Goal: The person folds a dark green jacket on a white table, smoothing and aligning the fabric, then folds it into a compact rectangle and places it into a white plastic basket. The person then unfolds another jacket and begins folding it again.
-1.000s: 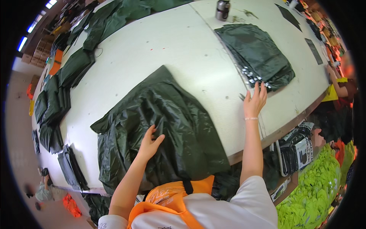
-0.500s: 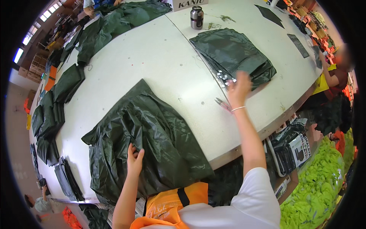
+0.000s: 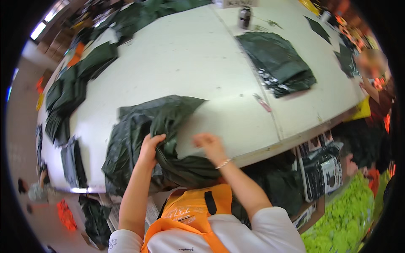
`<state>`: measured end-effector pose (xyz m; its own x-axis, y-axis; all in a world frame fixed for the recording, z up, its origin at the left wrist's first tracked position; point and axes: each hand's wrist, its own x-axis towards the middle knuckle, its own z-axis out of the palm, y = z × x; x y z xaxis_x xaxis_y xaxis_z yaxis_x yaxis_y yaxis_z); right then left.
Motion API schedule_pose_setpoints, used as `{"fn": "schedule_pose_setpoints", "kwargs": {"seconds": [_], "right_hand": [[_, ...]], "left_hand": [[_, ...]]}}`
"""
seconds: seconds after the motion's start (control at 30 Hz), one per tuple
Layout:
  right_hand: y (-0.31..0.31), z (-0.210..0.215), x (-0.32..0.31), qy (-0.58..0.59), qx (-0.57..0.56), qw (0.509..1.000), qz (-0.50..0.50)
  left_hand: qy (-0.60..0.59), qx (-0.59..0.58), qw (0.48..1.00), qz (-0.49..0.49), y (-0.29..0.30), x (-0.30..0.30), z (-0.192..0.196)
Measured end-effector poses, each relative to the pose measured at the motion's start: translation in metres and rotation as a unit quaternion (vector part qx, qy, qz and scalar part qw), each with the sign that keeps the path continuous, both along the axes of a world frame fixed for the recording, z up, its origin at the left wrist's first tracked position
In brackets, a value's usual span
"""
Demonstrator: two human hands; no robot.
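Note:
A crumpled sheet of dark green shiny fabric (image 3: 122,147) lies at the table's near edge, partly hanging over it. My left hand (image 3: 150,148) is closed on a gathered fold of this fabric near its middle. Just right of the fabric, my right hand (image 3: 209,145) hovers over the white table (image 3: 202,67), with its fingers blurred by motion. It seems to hold nothing large. Farther right lie small thread snips (image 3: 262,102) with pinkish handles. Beyond them rests a stack of folded dark green pieces (image 3: 278,59), with small white bits along its left side.
A metal flask (image 3: 244,17) stands at the far side. Folded green bundles (image 3: 65,95) line the table's left edge. At right, a person (image 3: 377,88) stands by the table. Packaged goods (image 3: 322,168) and a bag of lime-green fabric (image 3: 344,215) sit below the right edge.
My right hand has left the folded stack and come back left, near the fabric. My left hand has gathered the fabric, and its right part has folded inward. The view has shifted.

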<state>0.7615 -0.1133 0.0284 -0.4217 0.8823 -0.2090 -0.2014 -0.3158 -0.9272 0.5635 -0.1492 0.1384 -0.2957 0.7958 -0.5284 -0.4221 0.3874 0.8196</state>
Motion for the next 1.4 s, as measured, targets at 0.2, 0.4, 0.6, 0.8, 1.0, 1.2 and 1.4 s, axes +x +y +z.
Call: {"fn": "schedule_pose_setpoints", "kwargs": {"seconds": [0.2,0.4,0.6,0.8,1.0,1.2,1.4], "right_hand": [[-0.034,-0.009,-0.033,0.059,0.111,0.992,-0.017],[-0.131,0.025,-0.057,-0.082,0.282,0.935,0.199],[-0.239,0.108,0.076,-0.199,0.152,0.963,0.101],[-0.344,0.197,0.234,-0.613,0.239,0.741,-0.137],[-0.358,0.297,0.23,-0.632,0.299,0.689,-0.189],[-0.255,0.348,0.099,-0.192,0.272,0.896,-0.294],[-0.112,0.401,0.028,0.08,0.331,0.928,-0.154]], "left_hand": [[0.056,0.057,0.94,-0.332,-0.161,-0.01,0.106],[-0.183,0.439,0.762,-0.44,-0.245,-0.046,0.126],[-0.01,0.335,0.787,-0.517,-0.313,-0.059,0.102],[0.146,0.395,0.712,-0.563,-0.331,-0.019,0.091],[0.296,0.356,0.773,-0.434,-0.347,-0.031,0.079],[0.317,0.339,0.878,-0.113,-0.311,-0.078,0.111],[0.286,0.439,0.851,0.024,-0.268,-0.106,0.179]]}}
